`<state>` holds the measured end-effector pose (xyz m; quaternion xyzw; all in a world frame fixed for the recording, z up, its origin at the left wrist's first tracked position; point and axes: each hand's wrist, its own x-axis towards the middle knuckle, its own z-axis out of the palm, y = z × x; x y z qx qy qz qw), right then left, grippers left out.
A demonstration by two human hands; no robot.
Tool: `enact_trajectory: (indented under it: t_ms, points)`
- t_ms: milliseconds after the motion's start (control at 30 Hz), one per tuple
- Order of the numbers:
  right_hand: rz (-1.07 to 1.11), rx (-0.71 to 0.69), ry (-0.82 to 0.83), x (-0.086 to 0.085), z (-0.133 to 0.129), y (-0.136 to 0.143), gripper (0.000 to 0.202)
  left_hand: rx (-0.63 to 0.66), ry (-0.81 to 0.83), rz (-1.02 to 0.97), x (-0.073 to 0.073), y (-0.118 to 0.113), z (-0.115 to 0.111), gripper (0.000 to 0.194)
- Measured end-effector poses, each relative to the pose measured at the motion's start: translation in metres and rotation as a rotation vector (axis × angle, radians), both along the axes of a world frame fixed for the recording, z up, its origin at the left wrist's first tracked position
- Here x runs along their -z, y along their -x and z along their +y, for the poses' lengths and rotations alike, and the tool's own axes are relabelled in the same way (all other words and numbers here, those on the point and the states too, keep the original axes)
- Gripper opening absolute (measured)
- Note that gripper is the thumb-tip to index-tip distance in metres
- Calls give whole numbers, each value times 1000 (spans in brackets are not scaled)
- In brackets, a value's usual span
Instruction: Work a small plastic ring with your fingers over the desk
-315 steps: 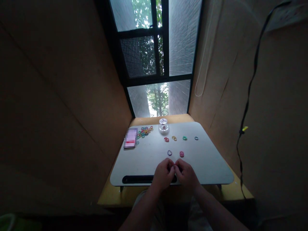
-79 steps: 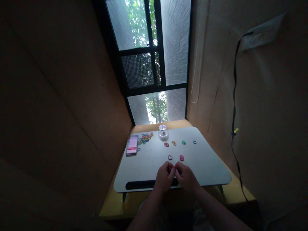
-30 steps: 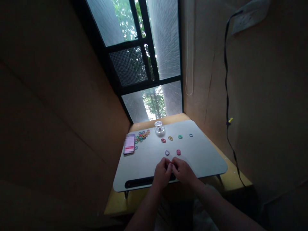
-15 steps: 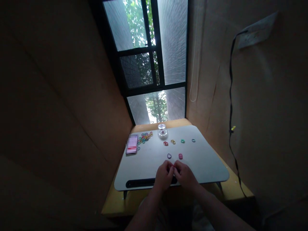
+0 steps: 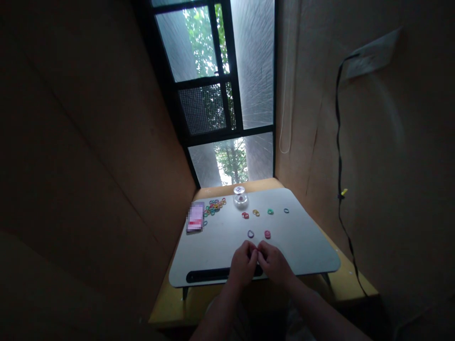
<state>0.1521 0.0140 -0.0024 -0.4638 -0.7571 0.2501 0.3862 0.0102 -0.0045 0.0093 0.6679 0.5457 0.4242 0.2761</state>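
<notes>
My left hand (image 5: 243, 261) and my right hand (image 5: 273, 261) meet at the fingertips over the front of a white lap table (image 5: 213, 251). Both are closed in a pinch on a small reddish band, mostly hidden by the fingers. Just beyond them lie a purple hair tie (image 5: 250, 230) and a pink bundle of hair ties (image 5: 267, 234). Farther back, red ties (image 5: 245, 215), yellow ties (image 5: 256, 213), green ties (image 5: 270, 211) and one dark teal tie (image 5: 286, 210) form a row. A mixed pile of coloured hair ties (image 5: 214, 206) lies at the back left.
A clear round container (image 5: 241, 201) stands at the back of the table. At the left edge is a pink-and-white card or packet (image 5: 195, 217), blurred out. A black slot strip (image 5: 208, 275) runs along the front edge. A black cable (image 5: 339, 156) hangs on the right wall.
The whole view has shifted slightly, so the table sits a little lower. My hands stay together at the fingertips; the reddish bit between them shows less now.
</notes>
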Motion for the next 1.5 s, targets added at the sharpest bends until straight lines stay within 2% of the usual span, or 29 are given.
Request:
enact_trajectory:
  t_ms: [533,833,1133,1500]
  points:
    - [-16,-24,16,-2,-3,-3,11,11,25,16,-1,-1,-1,10]
    - [2,-51,42,0,4,-4,11,15,70,17,-3,-1,5,9]
    - [23,-76,115,-3,12,-4,10,26,162,-87,2,2,15,11]
    - [34,-71,121,-2,10,-5,9,28,153,-90,0,3,14,5]
